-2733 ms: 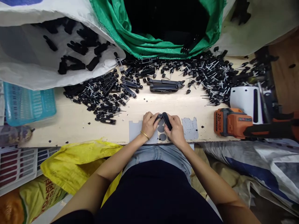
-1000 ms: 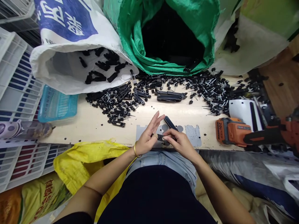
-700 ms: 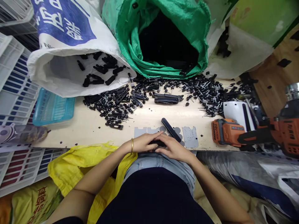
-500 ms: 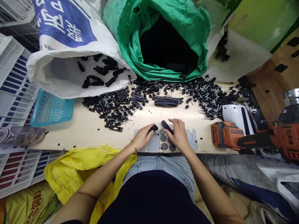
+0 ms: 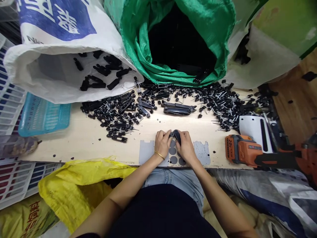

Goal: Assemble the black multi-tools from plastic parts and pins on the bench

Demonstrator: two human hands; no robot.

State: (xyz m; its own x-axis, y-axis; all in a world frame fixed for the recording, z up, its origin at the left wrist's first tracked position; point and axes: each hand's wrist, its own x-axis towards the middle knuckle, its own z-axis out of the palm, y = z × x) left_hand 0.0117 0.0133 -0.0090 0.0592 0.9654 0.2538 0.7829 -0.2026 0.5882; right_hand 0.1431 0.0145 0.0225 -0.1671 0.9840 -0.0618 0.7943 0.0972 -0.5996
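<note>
My left hand (image 5: pixel 162 144) is closed on a small black plastic part (image 5: pixel 171 134) with a round end, most of it hidden by the fingers. Close beside it, my right hand (image 5: pixel 186 147) grips a longer black plastic arm (image 5: pixel 177 136) with a rounded tip. The two parts almost meet; whether they touch I cannot tell. Both hands are over a grey sheet (image 5: pixel 146 152) with round dark-grey discs (image 5: pixel 173 151) in its middle, near the front edge of the bench. Beyond them lies a bundle of black folded arms (image 5: pixel 178 108).
Black parts and pins lie in piles to the left (image 5: pixel 111 114) and right (image 5: pixel 223 102). A white sack (image 5: pixel 66 96), a green sack (image 5: pixel 138 49) and a blue basket (image 5: pixel 44 115) stand behind. An orange cordless tool (image 5: pixel 244 150) lies right; a yellow bag (image 5: pixel 61 185) hangs in front.
My left hand has moved right and my two hands are now close together, with the round end of the left part turned toward the right one. The camera view has shifted slightly.
</note>
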